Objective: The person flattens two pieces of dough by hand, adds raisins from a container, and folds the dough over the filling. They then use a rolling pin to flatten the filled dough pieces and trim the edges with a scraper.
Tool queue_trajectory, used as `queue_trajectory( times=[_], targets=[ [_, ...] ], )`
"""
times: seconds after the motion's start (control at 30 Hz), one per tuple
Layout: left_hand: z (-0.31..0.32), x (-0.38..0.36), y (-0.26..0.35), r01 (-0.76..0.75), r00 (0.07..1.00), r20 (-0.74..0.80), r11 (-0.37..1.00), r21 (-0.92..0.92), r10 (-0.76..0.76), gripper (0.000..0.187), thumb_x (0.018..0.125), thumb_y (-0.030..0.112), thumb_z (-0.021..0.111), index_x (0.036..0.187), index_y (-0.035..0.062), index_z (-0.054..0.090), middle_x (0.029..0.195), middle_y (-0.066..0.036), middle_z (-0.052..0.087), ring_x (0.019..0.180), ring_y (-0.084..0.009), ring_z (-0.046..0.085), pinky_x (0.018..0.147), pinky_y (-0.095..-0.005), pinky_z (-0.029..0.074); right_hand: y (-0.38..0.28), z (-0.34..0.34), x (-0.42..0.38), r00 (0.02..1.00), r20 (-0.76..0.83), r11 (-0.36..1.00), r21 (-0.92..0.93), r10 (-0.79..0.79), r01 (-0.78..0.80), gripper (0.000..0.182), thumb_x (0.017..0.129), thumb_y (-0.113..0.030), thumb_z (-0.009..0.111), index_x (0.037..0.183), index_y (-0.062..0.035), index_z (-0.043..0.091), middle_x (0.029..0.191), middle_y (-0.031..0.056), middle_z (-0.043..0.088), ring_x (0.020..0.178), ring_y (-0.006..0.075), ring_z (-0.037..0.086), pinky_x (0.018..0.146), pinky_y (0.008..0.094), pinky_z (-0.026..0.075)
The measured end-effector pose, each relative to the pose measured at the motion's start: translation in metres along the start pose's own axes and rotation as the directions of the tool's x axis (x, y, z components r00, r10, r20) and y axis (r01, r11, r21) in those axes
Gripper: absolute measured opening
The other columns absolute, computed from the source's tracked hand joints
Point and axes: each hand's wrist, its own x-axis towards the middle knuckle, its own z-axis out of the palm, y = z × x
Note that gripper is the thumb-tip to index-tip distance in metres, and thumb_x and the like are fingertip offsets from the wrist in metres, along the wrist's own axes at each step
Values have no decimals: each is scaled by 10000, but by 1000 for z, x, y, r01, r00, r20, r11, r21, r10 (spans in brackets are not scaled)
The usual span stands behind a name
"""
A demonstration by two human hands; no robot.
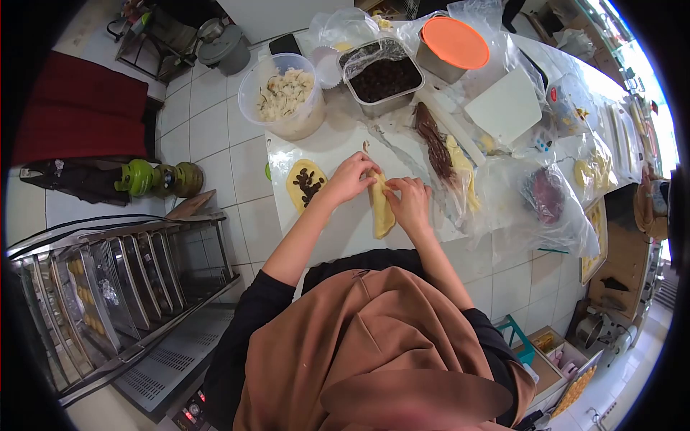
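A long piece of pale yellow dough (382, 213), folded or rolled lengthwise, lies on the white table in front of me. My left hand (352, 177) pinches its far end from the left. From the right, my right hand (410, 202) presses its fingers on the dough's upper side edge. Left of my left hand lies a flat oval of dough (293, 188) with dark raisin-like pieces (308, 188) on it. Whether the folded dough holds a filling is hidden.
Behind my hands stand a clear tub of shredded pale filling (284, 97), a metal tin of dark pieces (384, 77) and an orange-lidded container (455, 43). A bag of brown filling (433, 140), a white board (503, 106) and plastic bags lie right. A tray rack (122, 287) stands lower left.
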Motion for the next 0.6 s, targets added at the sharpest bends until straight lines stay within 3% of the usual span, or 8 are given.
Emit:
queue_trajectory(
  times=[0.1, 0.2, 0.3, 0.5, 0.6],
  targets=[
    [4, 5, -4, 18, 1000, 21, 1000, -26, -17, 197, 717, 73, 691, 872, 33, 577, 933, -106, 551, 834, -277, 573, 748, -362, 465, -1, -1, 4, 999, 49, 997, -77, -8, 12, 88, 722, -122, 654, 804, -93, 635, 824, 37, 629, 877, 245, 537, 789, 397, 333],
    [-1, 11, 4, 24, 995, 100, 1000, 14, -26, 179, 726, 35, 668, 867, 0, 563, 856, -110, 584, 783, -257, 579, 723, -346, 472, 1, 2, 3, 1000, 14, 998, -65, -14, 15, 98, 737, -128, 645, 828, -94, 634, 832, 37, 632, 870, 246, 538, 773, 408, 340],
    [1, 11, 11, 187, 981, 77, 978, -90, -181, 196, 727, 51, 668, 886, -8, 570, 843, -129, 609, 811, -284, 594, 737, -362, 473, 7, 3, 3, 994, -29, 994, -3, 107, -107, 145, 755, -123, 638, 897, -92, 638, 821, 29, 640, 847, 248, 550, 760, 403, 358],
    [2, 17, 16, 217, 964, 134, 971, 100, -229, 168, 726, 105, 664, 863, 10, 647, 862, -168, 636, 861, -325, 605, 788, -401, 470, 13, 9, 4, 998, -11, 972, 227, 64, -60, 188, 761, -150, 640, 937, -85, 640, 872, 46, 645, 892, 261, 553, 784, 422, 357],
    [11, 13, 3, 49, 998, -43, 994, 96, -45, 140, 724, 105, 680, 814, 0, 659, 794, -148, 650, 762, -269, 632, 712, -355, 494, 6, 4, 6, 1000, -8, 994, 105, -7, 8, 179, 736, -149, 675, 901, -79, 664, 832, 56, 655, 866, 263, 566, 784, 408, 373]
  ],
)
